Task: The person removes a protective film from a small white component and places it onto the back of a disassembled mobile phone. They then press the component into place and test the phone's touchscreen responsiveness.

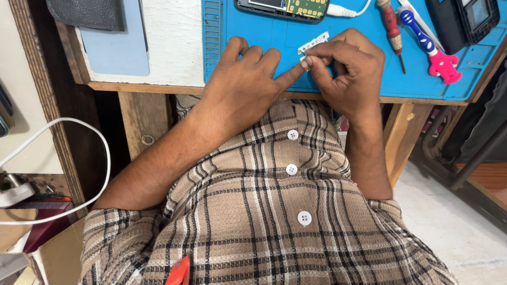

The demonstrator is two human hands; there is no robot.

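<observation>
1. Far left, a white cable (79,158) loops down beside the bench (158,53); it lies well apart from my work, and I leave it be.
2. My left hand (243,84) rests flat on the blue mat (274,37), fingers spread, gripping nothing. Its forefinger stretches right and presses against the small pale part, steadying it.
3. That thin metal strip (313,43) sits at the mat's middle, just under the opened phone board (288,8), caught between both hands.
4. My right hand (348,68) is curled tight, thumb and forefinger pinched on the strip's lower end. I judge a light pinch best here: squeeze too hard and such a thin piece could bend.
5. The left fingertip should stay low and still, I reckon, so the strip cannot skid on the mat while the right fingers work it.
6. Further right lie a red-handled screwdriver (392,29), then a blue-and-pink brush (430,47), both near but not touching my hand.
7. At the far right corner sits a black device (470,18), partly out of view.
</observation>
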